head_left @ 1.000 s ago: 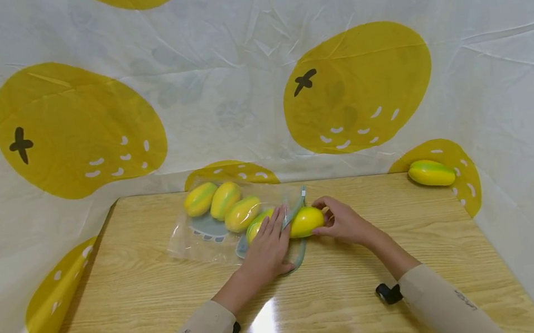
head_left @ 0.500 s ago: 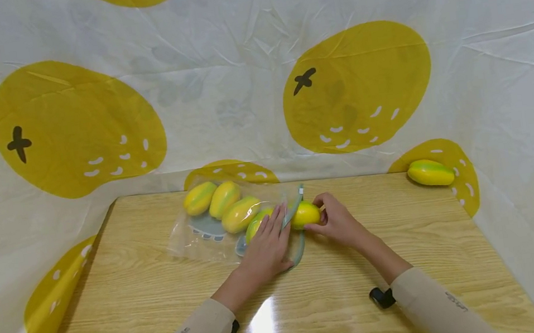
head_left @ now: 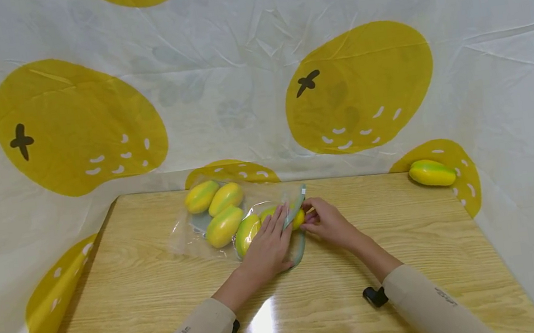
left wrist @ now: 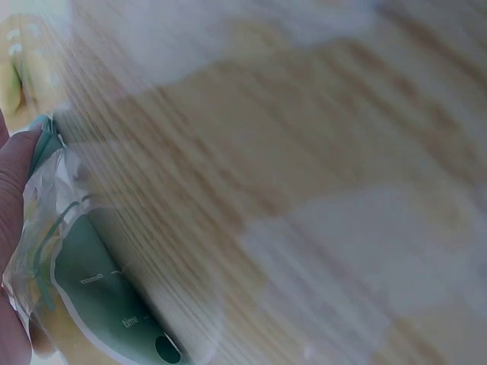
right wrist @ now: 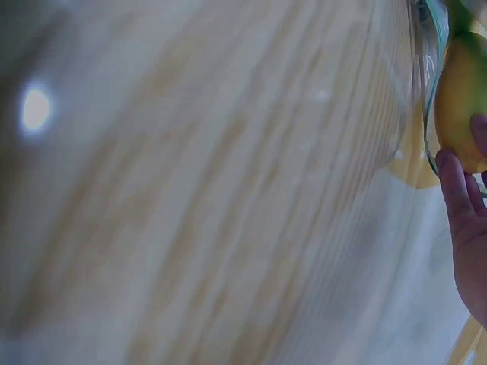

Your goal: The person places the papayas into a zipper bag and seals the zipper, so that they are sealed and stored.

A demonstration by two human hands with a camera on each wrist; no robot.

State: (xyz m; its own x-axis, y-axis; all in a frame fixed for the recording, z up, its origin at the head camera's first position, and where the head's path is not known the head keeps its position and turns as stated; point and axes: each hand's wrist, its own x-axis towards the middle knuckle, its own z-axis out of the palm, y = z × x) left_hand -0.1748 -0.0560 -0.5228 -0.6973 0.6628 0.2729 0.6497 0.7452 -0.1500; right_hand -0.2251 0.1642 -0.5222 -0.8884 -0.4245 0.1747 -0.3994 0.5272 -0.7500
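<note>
On the bag [head_left: 199, 221], left hand [head_left: 269, 245] flat; right hand [head_left: 326, 223] round a half-hidden fruit [right wrist: 458, 95], its far end apparently inside.

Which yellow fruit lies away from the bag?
The fruit by the far right corner of the table; the others are inside the bag or at its mouth.

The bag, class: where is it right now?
In the head view, the bag lies left of centre on the table, under the left hand, its mouth towards the right hand.
</note>
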